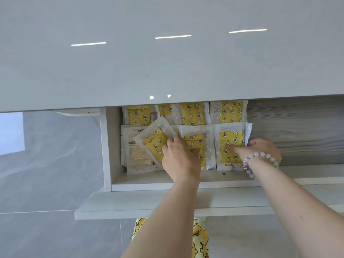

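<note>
An open white drawer point(108, 149) holds several flat clear packets with yellow star-and-flower printed contents. My left hand point(178, 159) grips one tilted packet point(152, 142) at its lower right edge, above the packets at the drawer's left. My right hand point(260, 149), with a bead bracelet on the wrist, holds the right-hand stack of packets point(230, 146): the thumb lies across its front and the fingers curl behind its right edge. A further row of packets point(191, 112) lies at the back, partly under the countertop.
A glossy grey countertop point(167, 62) overhangs the drawer's back. A wood-grain panel point(297, 131) lies right of the drawer. The drawer's white front point(130, 209) is nearest me. Grey tiled floor point(46, 183) lies at left, and yellow patterned clothing point(201, 237) shows below.
</note>
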A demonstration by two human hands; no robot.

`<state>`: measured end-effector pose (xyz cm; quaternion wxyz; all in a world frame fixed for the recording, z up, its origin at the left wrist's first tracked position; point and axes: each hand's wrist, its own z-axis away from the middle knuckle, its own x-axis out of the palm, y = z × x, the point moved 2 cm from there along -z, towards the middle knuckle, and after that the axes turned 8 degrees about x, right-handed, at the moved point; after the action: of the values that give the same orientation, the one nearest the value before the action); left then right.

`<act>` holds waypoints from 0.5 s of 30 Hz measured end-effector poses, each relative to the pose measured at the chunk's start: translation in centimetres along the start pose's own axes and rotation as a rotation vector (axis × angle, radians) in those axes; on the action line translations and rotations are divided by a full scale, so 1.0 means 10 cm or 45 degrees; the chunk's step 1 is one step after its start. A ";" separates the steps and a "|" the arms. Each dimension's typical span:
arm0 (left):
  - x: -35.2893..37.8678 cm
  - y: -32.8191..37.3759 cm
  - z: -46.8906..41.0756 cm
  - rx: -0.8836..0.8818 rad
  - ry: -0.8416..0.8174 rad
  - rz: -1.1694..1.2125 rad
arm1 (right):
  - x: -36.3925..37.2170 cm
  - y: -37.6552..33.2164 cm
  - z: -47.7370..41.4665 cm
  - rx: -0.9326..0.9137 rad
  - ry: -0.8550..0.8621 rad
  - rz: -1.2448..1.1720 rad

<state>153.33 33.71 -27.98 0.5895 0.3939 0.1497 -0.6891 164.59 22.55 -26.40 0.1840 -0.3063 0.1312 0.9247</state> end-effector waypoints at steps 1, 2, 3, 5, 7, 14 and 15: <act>0.00 0.02 0.01 0.024 -0.039 -0.024 | -0.02 -0.01 -0.02 0.024 -0.026 -0.010; 0.01 0.05 0.03 0.048 -0.080 -0.044 | -0.03 -0.01 -0.03 0.058 -0.080 -0.005; 0.01 0.08 0.06 0.071 -0.120 -0.067 | -0.03 -0.02 -0.01 0.085 -0.148 0.002; -0.04 0.10 0.13 0.076 -0.201 -0.081 | 0.00 -0.01 0.05 0.088 -0.221 -0.028; -0.16 0.10 0.20 0.081 -0.290 -0.091 | -0.01 0.07 0.10 0.004 -0.081 0.059; -1.34 0.04 0.56 0.217 -0.161 -0.315 | -0.68 -0.08 1.16 -0.369 -0.032 0.476; -1.55 0.07 0.66 0.239 -0.130 -0.342 | -0.83 -0.17 1.37 -0.460 -0.020 0.440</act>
<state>151.49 39.91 -12.39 0.4597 0.3882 0.1060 -0.7917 164.36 26.79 -10.88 -0.0335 -0.3002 0.0126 0.9532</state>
